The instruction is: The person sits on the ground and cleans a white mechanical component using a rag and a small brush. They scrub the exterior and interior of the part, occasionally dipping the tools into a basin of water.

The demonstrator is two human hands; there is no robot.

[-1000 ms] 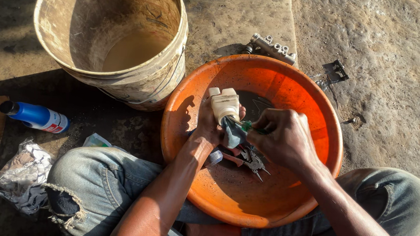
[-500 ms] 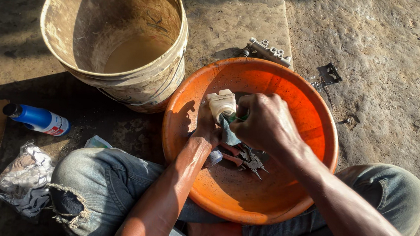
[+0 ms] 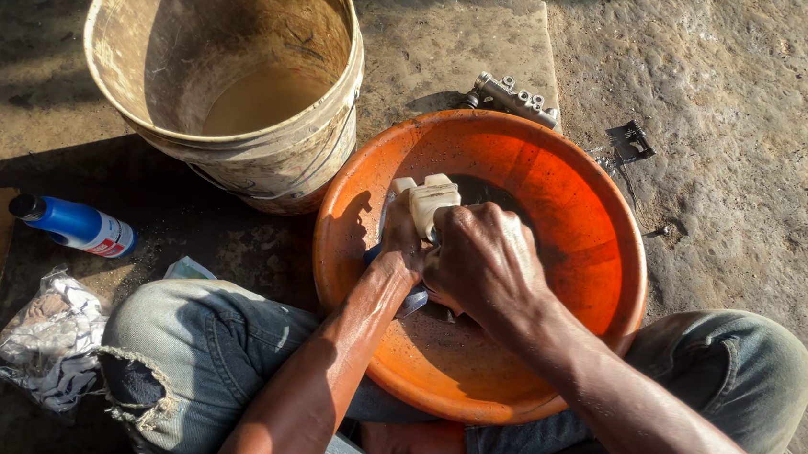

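Seated on ground, orange basin [image 3: 602, 271] between knees. Both hands inside it, over dark wet bottom.

Left hand [image 3: 401, 246]: curled around lower end of white plastic part [image 3: 430, 200], holding it steady. Part stands at basin's upper middle, top end poking out above knuckles.

Right hand [image 3: 486, 262]: closed in a fist just right of part, touching it, knuckles up. Covers whatever sits under it; can't tell what is gripped. Sliver of grey metal [image 3: 411, 304] showing below left wrist.

Progress, judged from the frame: mid-job, part in hand and being worked in the basin. Dark liquid or grime on basin floor suggests washing under way. Nothing laid out as finished near hands. Metal block with ports [image 3: 515, 98] lying on concrete just behind basin rim, small bracket [image 3: 634, 139] further right, both apart from basin, no sign of handling now. So likely more pieces left.

Around: dirty bucket [image 3: 227, 160] with murky water, upper left, close to basin. Blue bottle [image 3: 73, 224] on its side at left. Crumpled rag [image 3: 49, 338] beside left knee.
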